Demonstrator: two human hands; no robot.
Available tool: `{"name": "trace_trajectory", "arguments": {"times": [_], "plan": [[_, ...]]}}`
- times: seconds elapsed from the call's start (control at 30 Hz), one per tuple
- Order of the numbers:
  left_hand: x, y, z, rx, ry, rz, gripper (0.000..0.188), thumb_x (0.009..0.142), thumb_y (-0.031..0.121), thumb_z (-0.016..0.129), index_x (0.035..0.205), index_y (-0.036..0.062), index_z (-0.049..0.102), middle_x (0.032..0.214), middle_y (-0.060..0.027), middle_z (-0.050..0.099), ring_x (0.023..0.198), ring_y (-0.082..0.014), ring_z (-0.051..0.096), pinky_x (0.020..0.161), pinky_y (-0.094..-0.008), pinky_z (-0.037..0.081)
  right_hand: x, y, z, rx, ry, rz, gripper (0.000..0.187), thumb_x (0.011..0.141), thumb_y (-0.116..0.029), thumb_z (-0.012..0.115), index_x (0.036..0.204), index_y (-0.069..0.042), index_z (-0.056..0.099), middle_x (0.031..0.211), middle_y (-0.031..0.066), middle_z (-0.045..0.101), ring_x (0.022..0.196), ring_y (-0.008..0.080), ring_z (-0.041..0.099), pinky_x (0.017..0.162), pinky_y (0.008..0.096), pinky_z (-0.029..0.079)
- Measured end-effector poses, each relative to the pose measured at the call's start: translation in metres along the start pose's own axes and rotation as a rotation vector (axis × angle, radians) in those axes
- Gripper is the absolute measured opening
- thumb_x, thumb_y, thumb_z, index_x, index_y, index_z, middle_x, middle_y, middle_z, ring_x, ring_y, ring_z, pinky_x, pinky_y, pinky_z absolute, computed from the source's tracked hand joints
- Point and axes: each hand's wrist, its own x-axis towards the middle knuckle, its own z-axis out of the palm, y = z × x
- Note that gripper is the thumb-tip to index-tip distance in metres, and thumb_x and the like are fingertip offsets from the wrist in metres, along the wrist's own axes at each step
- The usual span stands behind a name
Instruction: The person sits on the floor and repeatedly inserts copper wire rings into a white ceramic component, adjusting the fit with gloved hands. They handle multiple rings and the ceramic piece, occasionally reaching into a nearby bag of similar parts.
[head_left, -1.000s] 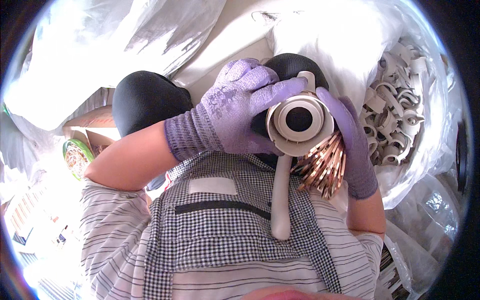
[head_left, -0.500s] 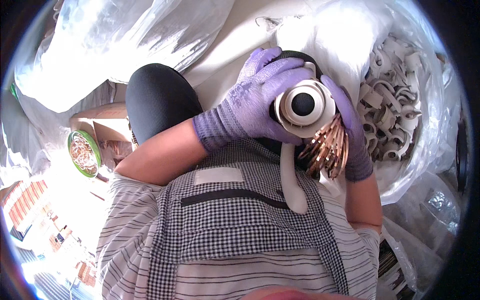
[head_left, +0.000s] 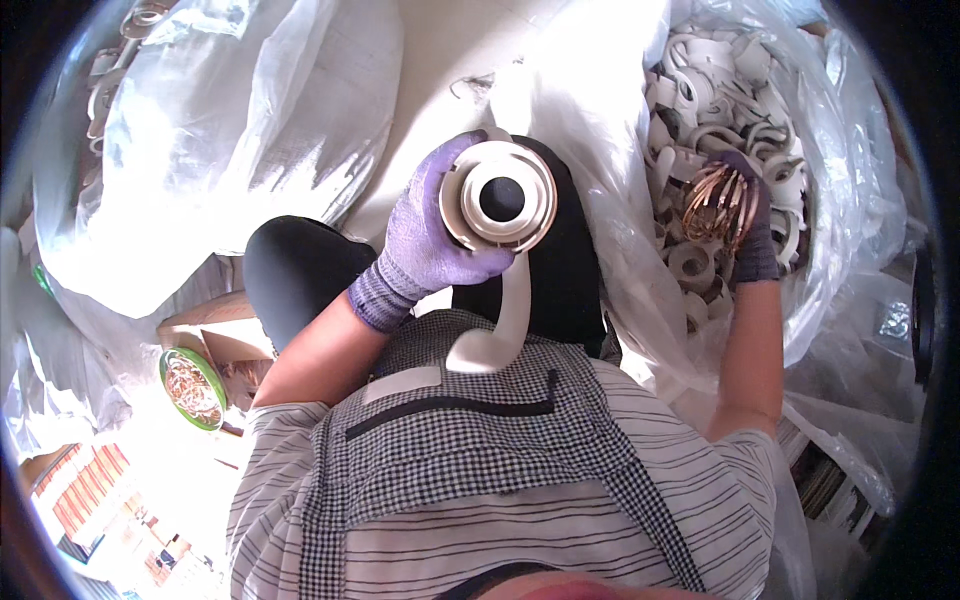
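Note:
My left hand (head_left: 430, 225), in a purple knit glove, is closed around a white round plastic part (head_left: 540, 200). That part shows stacked rings with a dark round centre, and a curved white arm (head_left: 512, 310) hangs from it over my apron. My right hand (head_left: 757, 215), also gloved, is down among loose white plastic rings and clips (head_left: 785, 180) in a clear bag. A bundle of thin copper-coloured strips (head_left: 720, 205) is held in that hand. The right fingertips are hidden, so whether they touch a white piece is unclear.
The clear plastic bag (head_left: 845, 250) of white parts stands at my right. Left of my knee are a green-rimmed bowl (head_left: 166, 375) of copper-coloured pieces and a cardboard box (head_left: 205, 312). Another large plastic bag (head_left: 270, 110) stands at the far left.
My right hand has left the round part and moved right into the bag, taking the copper-coloured bundle along. My left hand keeps the round part, now farther left in the picture.

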Motion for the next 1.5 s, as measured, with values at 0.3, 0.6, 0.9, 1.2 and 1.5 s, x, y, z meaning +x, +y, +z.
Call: {"name": "trace_trajectory", "arguments": {"times": [0.3,0.6,0.9,1.2,1.5], "plan": [[-0.008,0.028,-0.025,-0.882,0.067,-0.299,0.106,0.083,0.067,0.074,0.155,-0.0003,0.035,0.146,-0.0149,0.054,0.134,-0.0252,0.054,0.114,-0.0401,0.041,0.026,0.035,0.03,-0.249,-0.136,0.091,0.043,0.087,-0.008,0.063,0.13,-0.008,0.067,0.115,0.0211,0.072,0.107,0.0355,0.069,0.095,0.0389,0.052],[-0.009,0.04,-0.056,-1.067,-0.322,-0.026,0.121,0.08,0.077,0.07,0.154,-0.0091,0.03,0.145,-0.0219,0.054,0.134,-0.0281,0.055,0.115,-0.0405,0.041,-0.023,0.055,-0.086,0.029,0.421,0.049,0.042,0.094,-0.01,0.053,0.135,0.001,0.059,0.126,0.0141,0.067,0.114,0.0259,0.065,0.1,0.0358,0.051],[-0.017,0.039,-0.037,-1.556,-0.573,0.02,0.075,0.095,0.045,0.07,0.149,0.001,0.042,0.136,-0.0162,0.058,0.126,-0.0275,0.059,0.108,-0.0404,0.048,-0.063,0.004,-0.044,0.523,0.318,-0.031,0.036,0.103,-0.015,0.046,0.13,0.003,0.061,0.121,0.0142,0.066,0.107,0.0234,0.066,0.097,0.0347,0.053],[-0.019,0.061,-0.043,-1.418,-0.459,-0.21,0.103,0.085,0.057,0.077,0.154,-0.0041,0.032,0.149,-0.0194,0.051,0.138,-0.0286,0.052,0.117,-0.0421,0.041,-0.076,-0.232,0.015,0.623,0.231,-0.295,0.036,0.094,-0.013,0.059,0.127,0.001,0.065,0.124,0.0172,0.065,0.107,0.0283,0.068,0.092,0.0382,0.057],[-0.022,0.11,-0.031,-0.691,-0.319,-0.181,0.1,0.097,0.075,0.044,0.155,-0.0068,0.037,0.153,-0.0163,0.046,0.142,-0.024,0.045,0.12,-0.0407,0.033,-0.075,-0.371,0.015,0.09,0.045,-0.904,0.053,0.077,-0.002,0.074,0.128,0.003,0.064,0.125,0.0212,0.06,0.108,0.0386,0.067,0.086,0.0434,0.058]]}}
